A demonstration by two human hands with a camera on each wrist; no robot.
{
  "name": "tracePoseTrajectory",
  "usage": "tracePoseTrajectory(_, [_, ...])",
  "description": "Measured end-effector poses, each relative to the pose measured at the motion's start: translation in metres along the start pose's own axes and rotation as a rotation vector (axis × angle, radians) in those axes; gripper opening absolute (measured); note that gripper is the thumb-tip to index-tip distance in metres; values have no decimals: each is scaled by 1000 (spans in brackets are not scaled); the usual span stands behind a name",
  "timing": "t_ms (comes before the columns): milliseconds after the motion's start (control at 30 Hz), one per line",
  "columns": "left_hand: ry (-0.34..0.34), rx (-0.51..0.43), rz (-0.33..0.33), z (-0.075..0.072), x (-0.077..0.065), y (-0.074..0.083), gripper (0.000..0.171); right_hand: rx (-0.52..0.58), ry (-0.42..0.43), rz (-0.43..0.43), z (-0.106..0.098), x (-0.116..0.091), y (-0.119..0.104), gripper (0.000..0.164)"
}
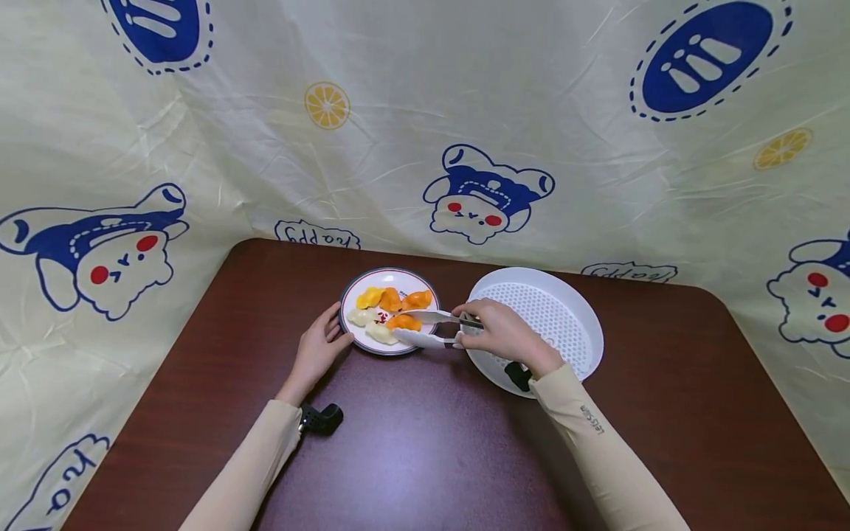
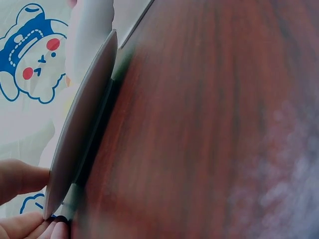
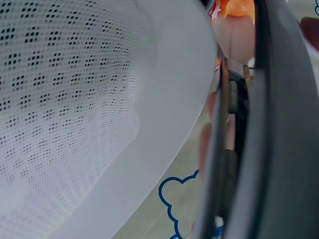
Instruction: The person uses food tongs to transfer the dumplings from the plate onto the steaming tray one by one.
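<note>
My left hand (image 1: pixel 317 352) grips the rim of a round white plate (image 1: pixel 387 276) with a dark blue edge, thumb on one side and fingers on the other, as the left wrist view shows. On the plate lie dumpling-shaped pieces: a yellow dumpling (image 1: pixel 369 297), two pale dumplings (image 1: pixel 381 333) and three orange ones. My right hand (image 1: pixel 499 333) holds a pair of tongs (image 1: pixel 425 340) with white scalloped ends. The parted ends reach over the plate, around the nearest orange dumpling (image 1: pixel 403 322). In the right wrist view the tongs' handle (image 3: pixel 289 129) looms blurred and close.
Just right of the plate stands a round white steamer tray (image 1: pixel 591 317) with a perforated bottom, partly under my right hand and forearm. Both rest on a dark brown table (image 1: pixel 412 457). A printed curtain (image 1: pixel 398 169) hangs behind the table's far edge.
</note>
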State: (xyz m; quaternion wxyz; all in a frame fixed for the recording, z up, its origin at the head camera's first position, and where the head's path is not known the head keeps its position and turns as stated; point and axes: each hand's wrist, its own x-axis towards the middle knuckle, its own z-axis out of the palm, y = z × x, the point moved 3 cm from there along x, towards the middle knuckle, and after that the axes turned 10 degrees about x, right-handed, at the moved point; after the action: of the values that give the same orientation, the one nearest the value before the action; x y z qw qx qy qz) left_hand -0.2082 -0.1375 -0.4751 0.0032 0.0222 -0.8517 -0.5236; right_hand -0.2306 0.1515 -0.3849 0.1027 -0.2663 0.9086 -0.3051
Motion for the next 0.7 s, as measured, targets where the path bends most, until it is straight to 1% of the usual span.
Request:
tracePoseTrajectory(167, [-1, 0, -5, 1, 1, 0, 67, -4, 22, -22, -3, -3, 0, 39])
tracePoseTrajectory(333, [0, 2, -4, 2, 2, 0, 67, -6, 45, -68, -9, -6, 2, 39])
tracePoseTrajectory(467, [3, 4, -7, 2, 1, 1, 68, -2, 58, -95, -16, -8, 2, 38])
tracePoseTrajectory(700, [0, 4, 10, 2, 0, 1, 68, -3, 62, -96, -34, -15, 4, 39])
